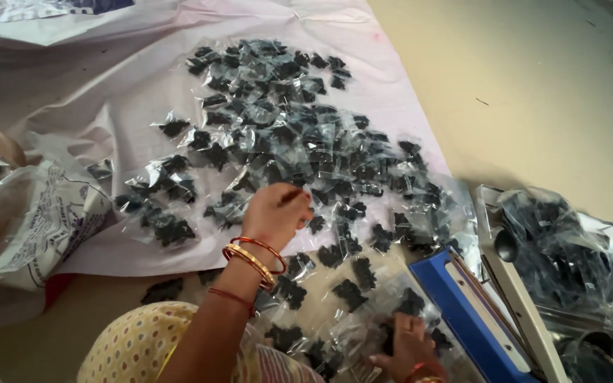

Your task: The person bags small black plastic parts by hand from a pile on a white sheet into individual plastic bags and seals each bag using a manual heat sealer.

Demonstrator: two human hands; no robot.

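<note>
Around me the floor (533,92) is beige, with a pale pink-white sheet (129,92) spread over its far left part. A wide scatter of small clear packets (278,120), each holding a clump of black pieces, covers the sheet from the far side down to my knees. To the near right stands a blue and white heat sealer (477,312), its long bar running from near right up toward the far left, and just beyond it on the right lies a heap of larger clear bags (569,248) stuffed with the same black pieces. At the left edge a crumpled printed plastic bag (44,220) rests on the sheet.

My left hand (278,213), bangles at the wrist, reaches out over the middle of the scatter, fingers curled down and nearly closed on a packet; I cannot tell whether it has a firm hold. My right hand (407,344) lies low at the near edge, just left of the sealer, fingers bent onto a packet (409,301) among several loose ones. Whether it grips that packet, I cannot tell. That packet lies flat; its long axis is not clear to me.
</note>
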